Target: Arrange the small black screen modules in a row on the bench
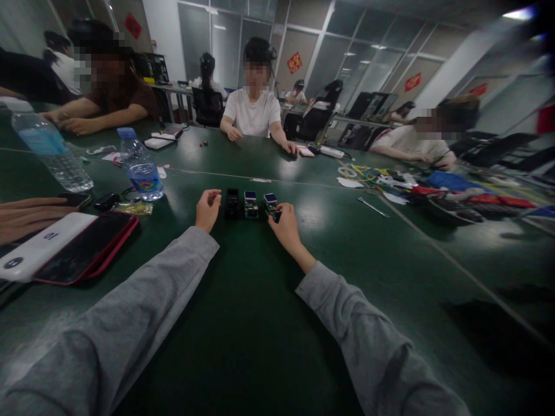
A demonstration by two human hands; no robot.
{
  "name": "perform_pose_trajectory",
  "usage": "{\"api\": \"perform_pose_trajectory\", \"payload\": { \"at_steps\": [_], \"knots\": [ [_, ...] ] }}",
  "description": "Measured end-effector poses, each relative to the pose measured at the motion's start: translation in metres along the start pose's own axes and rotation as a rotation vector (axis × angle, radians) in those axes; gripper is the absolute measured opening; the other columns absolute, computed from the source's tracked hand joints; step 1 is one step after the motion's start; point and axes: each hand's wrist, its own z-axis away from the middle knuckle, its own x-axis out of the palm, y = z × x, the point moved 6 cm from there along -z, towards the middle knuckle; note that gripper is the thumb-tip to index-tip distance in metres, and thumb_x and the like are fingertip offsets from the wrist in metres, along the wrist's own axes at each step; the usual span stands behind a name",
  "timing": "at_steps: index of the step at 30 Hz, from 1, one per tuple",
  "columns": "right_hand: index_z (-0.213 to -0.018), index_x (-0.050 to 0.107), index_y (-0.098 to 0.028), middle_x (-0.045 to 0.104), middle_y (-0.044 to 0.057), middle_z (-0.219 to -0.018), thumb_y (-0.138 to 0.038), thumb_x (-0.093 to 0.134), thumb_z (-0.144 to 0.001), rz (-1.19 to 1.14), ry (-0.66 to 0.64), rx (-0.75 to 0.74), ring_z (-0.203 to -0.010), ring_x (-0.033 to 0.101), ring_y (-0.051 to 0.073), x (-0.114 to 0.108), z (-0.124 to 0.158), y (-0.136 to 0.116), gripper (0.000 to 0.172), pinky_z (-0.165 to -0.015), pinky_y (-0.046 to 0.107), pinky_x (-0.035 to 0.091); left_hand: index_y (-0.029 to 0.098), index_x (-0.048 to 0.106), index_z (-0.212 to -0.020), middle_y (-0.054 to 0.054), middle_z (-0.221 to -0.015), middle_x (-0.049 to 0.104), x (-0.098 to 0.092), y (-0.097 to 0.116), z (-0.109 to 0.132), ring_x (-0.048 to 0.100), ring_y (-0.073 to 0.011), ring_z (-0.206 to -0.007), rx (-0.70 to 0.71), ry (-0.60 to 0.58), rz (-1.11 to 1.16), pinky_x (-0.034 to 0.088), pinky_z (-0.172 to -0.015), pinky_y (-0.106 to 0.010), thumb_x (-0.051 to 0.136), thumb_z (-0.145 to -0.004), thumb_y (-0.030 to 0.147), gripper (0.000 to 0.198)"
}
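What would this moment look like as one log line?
left hand: beside black gadget | right hand: holding right gadget | middle gadget: between those two, on green table

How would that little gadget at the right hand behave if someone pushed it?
The gadget would probably slide rather than roll, being boxy. It is likely light, being small beside the right hand. Its exposed screen suggests it may be fragile.

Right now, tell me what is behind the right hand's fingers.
Part of a small device, its screen showing. The right hand covers its lower right side, which cannot be seen.
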Motion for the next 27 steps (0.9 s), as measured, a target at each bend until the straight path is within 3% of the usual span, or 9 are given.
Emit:
{"api": "perform_pose_trajectory", "payload": {
  "at_steps": [10,14,19,23,27],
  "knots": [
    [-0.097,0.048,-0.020,0.055,0.008,-0.096,-0.037,0.059,-0.084,-0.058,0.048,0.061,-0.081,0.055,0.022,-0.007,0.003,0.003,0.025,-0.072,0.035,0.047,0.019,0.063,-0.102,-0.006,-0.101,0.064,0.001,-0.004,-0.001,0.062,-0.0156,-0.081,0.004,0.000,0.031,0.052,-0.076,-0.031,0.058,-0.085,0.024,0.018],
    [-0.110,0.051,-0.017,0.061,0.008,-0.091,-0.040,0.052,-0.088,-0.132,0.043,0.123,-0.085,0.057,0.025,-0.002,0.000,0.015,0.032,-0.077,0.038,0.045,0.019,0.063,-0.102,-0.006,-0.100,0.064,0.000,-0.004,-0.002,0.062,-0.0153,-0.079,0.009,0.002,0.019,0.052,-0.076,-0.031,0.058,-0.085,0.023,0.018],
    [-0.104,0.057,-0.016,0.062,0.011,-0.093,-0.040,0.043,-0.092,-0.148,0.074,0.187,-0.093,0.055,0.026,0.001,-0.004,0.028,0.030,-0.087,0.043,0.044,0.019,0.063,-0.102,-0.005,-0.096,0.065,0.000,0.001,0.000,0.060,-0.0130,-0.072,-0.004,0.002,0.013,0.050,-0.073,-0.030,0.057,-0.085,0.023,0.018],
    [-0.116,0.055,-0.014,0.058,0.014,-0.106,-0.042,0.060,-0.084,-0.036,0.089,0.043,-0.103,0.051,0.030,-0.003,-0.003,0.014,0.043,-0.092,0.046,0.043,0.019,0.063,-0.102,-0.005,-0.097,0.065,0.000,0.001,0.000,0.061,-0.0134,-0.073,-0.009,-0.005,0.009,0.050,-0.074,-0.030,0.057,-0.086,0.023,0.018],
    [-0.121,0.056,-0.017,0.057,0.013,-0.113,-0.031,0.055,-0.086,-0.072,0.034,-0.026,-0.106,0.053,0.028,-0.002,-0.002,0.005,0.038,-0.093,0.044,0.045,0.020,0.063,-0.102,-0.006,-0.098,0.064,0.001,-0.003,-0.001,0.062,-0.0151,-0.079,-0.005,-0.005,0.022,0.051,-0.077,-0.032,0.057,-0.086,0.022,0.017]
  ]
}}
